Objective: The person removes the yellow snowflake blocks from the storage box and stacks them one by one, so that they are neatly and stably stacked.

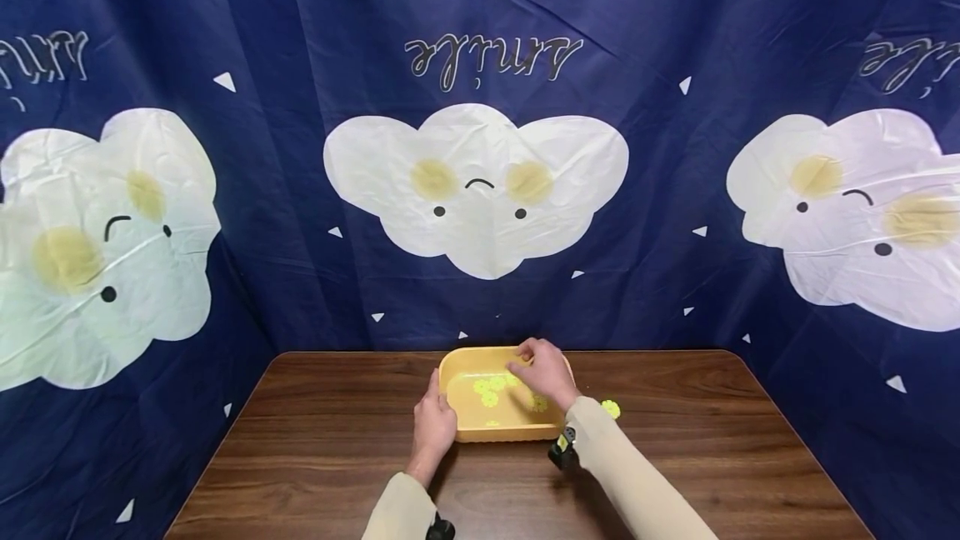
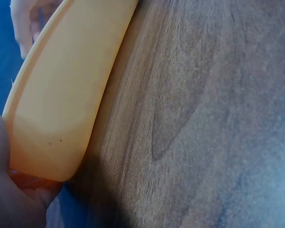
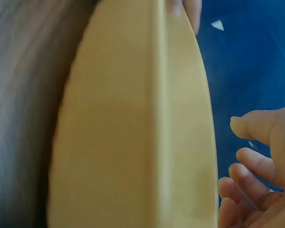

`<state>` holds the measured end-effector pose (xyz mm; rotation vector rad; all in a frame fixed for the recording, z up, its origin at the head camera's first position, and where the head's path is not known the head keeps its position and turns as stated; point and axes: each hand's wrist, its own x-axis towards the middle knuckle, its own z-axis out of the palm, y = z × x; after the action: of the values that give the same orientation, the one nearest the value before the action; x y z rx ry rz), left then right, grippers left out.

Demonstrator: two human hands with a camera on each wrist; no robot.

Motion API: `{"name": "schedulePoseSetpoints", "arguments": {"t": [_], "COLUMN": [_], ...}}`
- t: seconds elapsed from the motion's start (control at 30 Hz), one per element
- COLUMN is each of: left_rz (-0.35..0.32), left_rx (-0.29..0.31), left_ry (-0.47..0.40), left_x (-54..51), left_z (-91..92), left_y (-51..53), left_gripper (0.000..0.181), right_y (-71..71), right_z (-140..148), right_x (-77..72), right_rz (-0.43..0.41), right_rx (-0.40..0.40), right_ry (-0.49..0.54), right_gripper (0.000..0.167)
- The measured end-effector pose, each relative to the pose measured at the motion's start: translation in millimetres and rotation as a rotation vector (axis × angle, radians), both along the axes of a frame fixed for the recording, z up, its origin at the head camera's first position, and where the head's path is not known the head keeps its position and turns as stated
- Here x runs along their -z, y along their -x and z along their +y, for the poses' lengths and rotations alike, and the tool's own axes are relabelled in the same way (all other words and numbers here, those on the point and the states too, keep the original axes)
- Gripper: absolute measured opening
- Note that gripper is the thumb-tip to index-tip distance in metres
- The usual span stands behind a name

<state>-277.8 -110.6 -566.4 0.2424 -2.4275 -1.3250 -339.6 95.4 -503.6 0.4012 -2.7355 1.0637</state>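
Observation:
A yellow plastic basin (image 1: 506,433) stands on the table, with several small yellow-green flower-shaped pieces (image 1: 489,398) lying inside it. My left hand (image 1: 435,423) grips the basin's left end; in the left wrist view its thumb and fingers (image 2: 0,142) are at the basin's corner. Over the right part of the basin hovers my right hand (image 1: 547,372). The right wrist view shows its thumb and loosely bent fingers (image 3: 251,179) apart, with nothing visible between them. Another flower-shaped piece (image 1: 611,408) lies on the table to the right of the basin, near the right sleeve.
The brown wooden table (image 1: 337,457) reaches back to a dark blue curtain (image 1: 292,298) printed with white clouds, which also hangs along both sides. The basin's far edge is close to the table's back edge.

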Motion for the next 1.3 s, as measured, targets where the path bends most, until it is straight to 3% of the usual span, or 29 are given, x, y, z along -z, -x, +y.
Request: {"name": "schedulePoseSetpoints", "arguments": {"t": [0.3, 0.67, 0.87, 1.13, 1.3], "left_rz": [0.004, 0.016, 0.062, 0.021, 0.019], "left_rx": [-0.002, -0.002, -0.003, 0.004, -0.001], "left_ry": [0.001, 0.006, 0.032, 0.013, 0.011], "left_x": [-0.3, 0.7, 0.9, -1.0, 0.1], "left_z": [-0.9, -0.1, 0.0, 0.1, -0.2], "left_y": [-0.7, 0.0, 2.0, 3.5, -0.6], "left_gripper": [0.052, 0.052, 0.052, 0.052, 0.052], "right_y": [-8.1, -13.9, -11.4, -10.2, -13.8], "right_z": [-34, -44, -44, -44, -45], "right_x": [22.3, 34.1, 35.5, 32.5, 33.2], "right_rz": [-0.079, -0.136, -0.167, -0.194, -0.222], "right_rx": [-0.052, -0.063, -0.046, -0.079, -0.086], "right_ry": [-0.015, -0.076, -0.146, -0.13, -0.114], "right_gripper": [0.031, 0.03, 0.022, 0.033, 0.026]}}
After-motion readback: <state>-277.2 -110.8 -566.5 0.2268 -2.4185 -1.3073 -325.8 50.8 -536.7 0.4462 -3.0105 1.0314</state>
